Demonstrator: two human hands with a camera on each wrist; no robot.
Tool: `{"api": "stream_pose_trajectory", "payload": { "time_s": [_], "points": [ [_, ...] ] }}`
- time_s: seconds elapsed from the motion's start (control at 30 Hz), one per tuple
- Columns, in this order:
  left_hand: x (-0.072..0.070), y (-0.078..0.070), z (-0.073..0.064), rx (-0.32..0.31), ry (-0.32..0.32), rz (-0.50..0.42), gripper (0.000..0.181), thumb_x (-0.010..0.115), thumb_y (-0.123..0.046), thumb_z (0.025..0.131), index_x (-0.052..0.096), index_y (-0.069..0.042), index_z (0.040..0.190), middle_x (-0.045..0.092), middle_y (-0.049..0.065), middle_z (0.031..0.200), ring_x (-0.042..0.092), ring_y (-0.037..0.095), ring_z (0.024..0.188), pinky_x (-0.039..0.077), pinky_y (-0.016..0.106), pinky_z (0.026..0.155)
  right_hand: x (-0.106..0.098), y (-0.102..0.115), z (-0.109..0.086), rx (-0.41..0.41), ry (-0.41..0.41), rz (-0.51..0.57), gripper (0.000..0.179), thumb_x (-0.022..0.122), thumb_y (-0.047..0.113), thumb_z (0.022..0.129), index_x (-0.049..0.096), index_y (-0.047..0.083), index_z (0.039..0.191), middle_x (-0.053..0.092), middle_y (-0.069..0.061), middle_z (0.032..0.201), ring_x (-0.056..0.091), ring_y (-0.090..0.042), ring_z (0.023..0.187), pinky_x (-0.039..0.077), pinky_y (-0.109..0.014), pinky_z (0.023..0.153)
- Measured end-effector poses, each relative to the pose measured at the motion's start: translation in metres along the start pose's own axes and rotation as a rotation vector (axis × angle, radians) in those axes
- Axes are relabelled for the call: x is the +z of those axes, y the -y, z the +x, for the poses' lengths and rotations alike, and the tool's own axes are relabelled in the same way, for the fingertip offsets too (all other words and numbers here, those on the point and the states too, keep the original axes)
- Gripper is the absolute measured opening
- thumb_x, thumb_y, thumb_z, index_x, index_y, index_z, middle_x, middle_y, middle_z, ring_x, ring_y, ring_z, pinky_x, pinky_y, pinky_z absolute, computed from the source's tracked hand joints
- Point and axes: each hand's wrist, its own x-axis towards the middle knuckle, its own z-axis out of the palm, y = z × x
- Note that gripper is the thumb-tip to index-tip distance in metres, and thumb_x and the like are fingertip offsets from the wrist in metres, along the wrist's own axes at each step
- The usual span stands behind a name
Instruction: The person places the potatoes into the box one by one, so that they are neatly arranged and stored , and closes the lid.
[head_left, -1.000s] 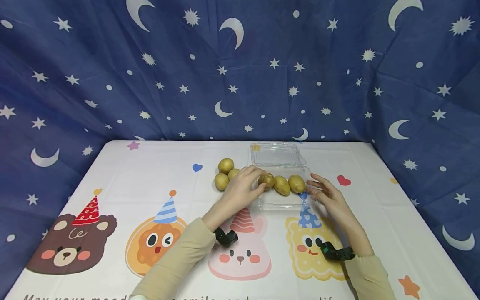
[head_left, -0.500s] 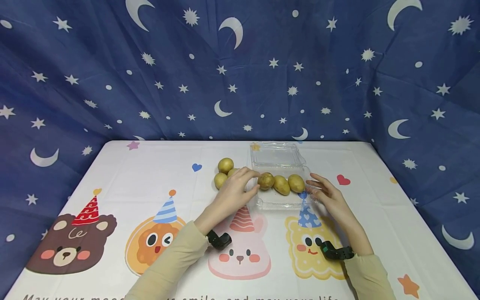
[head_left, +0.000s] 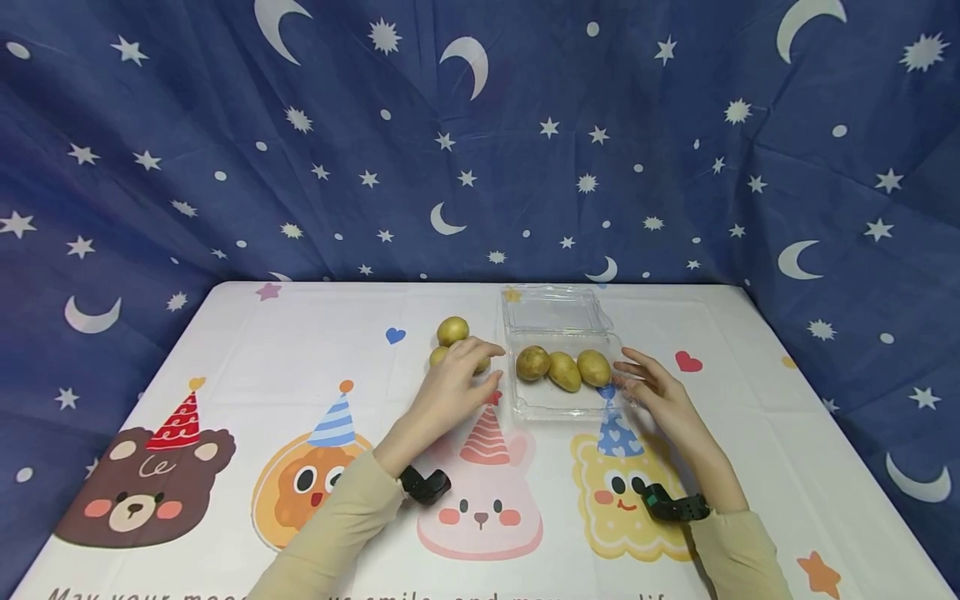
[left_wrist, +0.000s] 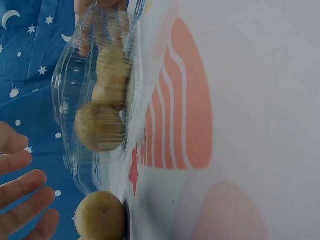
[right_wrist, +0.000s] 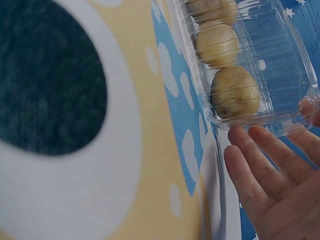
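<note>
A clear plastic clamshell box [head_left: 551,408] stands with its lid [head_left: 553,312] folded back, and three potatoes [head_left: 564,372] lie inside in a row. Left of it, loose potatoes [head_left: 453,331] sit on the cloth, partly hidden behind my left hand [head_left: 450,385]. That hand holds nothing; its fingers are spread above a loose potato [left_wrist: 101,216], apart from the box. My right hand [head_left: 660,392] is at the box's right end. In the right wrist view its straight fingertips [right_wrist: 239,135] rest against the box wall.
A white tablecloth [head_left: 300,333] printed with cartoon faces covers the table. Behind it hangs a blue curtain [head_left: 480,167] with moons and stars. Dark wrist cameras sit on both wrists, the left one [head_left: 425,485] and the right one [head_left: 671,503].
My left hand has let go of the leftmost potato in the box and moved left, over the loose potatoes. The right hand stays at the box's right end.
</note>
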Motion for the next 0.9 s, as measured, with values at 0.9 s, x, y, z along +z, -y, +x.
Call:
{"api": "stream_pose_trajectory", "payload": {
  "time_s": [0.9],
  "points": [
    [-0.027,0.029,0.000,-0.094,-0.108,-0.005,0.026,0.066,-0.015,0.087,0.067,-0.012,0.113,0.066,0.005,0.111,0.058,0.022,0.102,0.049,0.039,0.088,0.000,0.004,-0.002,0.010,0.002,-0.015,0.053,0.046,0.021,0.101,0.029,0.010,0.150,0.046,-0.025,0.143,0.053,0.015,0.106,0.043,-0.005,0.087]
  ]
}}
